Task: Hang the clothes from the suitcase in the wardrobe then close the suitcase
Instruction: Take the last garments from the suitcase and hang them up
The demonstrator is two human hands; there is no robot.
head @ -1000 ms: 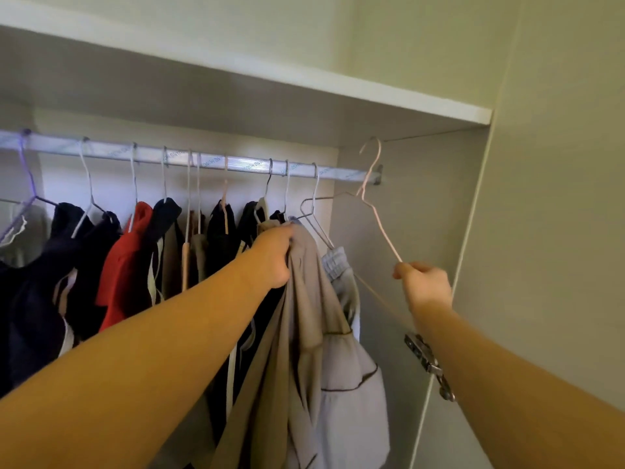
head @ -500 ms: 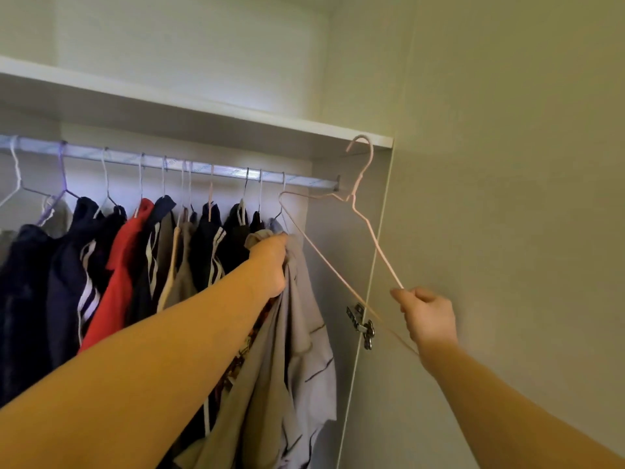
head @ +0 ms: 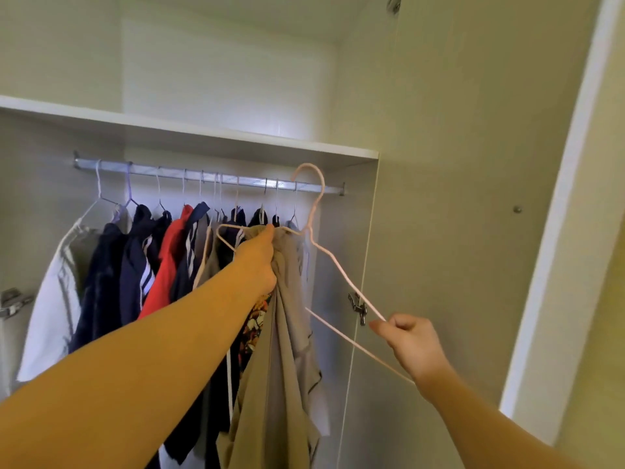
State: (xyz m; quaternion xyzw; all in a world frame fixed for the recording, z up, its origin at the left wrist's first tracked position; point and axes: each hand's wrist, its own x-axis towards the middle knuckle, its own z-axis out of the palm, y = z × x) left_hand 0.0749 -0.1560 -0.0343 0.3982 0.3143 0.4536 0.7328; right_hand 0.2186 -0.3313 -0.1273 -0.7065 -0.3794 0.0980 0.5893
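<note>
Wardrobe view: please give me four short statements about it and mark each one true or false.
1. The left hand grips a beige garment. True.
2. The right hand holds the pink hanger by its hook. False: it pinches the hanger's lower corner.
3. A red garment hangs on the rod. True.
4. The wardrobe door is closed. False: it stands open on the right.
</note>
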